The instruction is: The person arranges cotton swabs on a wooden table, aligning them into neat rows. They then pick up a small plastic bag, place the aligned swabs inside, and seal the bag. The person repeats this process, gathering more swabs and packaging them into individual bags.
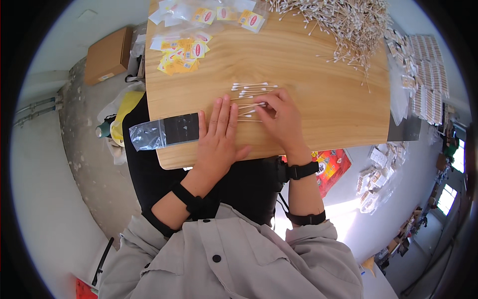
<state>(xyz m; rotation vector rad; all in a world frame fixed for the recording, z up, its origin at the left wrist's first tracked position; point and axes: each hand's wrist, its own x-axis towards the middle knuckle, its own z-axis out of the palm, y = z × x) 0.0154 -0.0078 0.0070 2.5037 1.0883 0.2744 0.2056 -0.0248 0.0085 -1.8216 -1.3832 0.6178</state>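
Observation:
Several wooden-stick cotton swabs (251, 90) lie roughly side by side, left to right, on the wooden table (308, 114) between my hands. My left hand (217, 134) lies flat with its fingers stretched out, at the swabs' left ends, some of which it hides. On the right, my right hand (285, 119) pinches the tip of a swab between thumb and fingers. To the left of my left hand lies a dark flat strip (180, 129) with a clear plastic bag (148, 135) at its end, jutting past the table edge.
A big heap of cotton swabs (343, 30) covers the far right of the table. Yellow and white printed cards (184, 54) and clear bags (172, 12) lie at the far left. Packed swab bundles (423, 70) sit beyond the right edge. A cardboard box (108, 56) stands on the floor at left.

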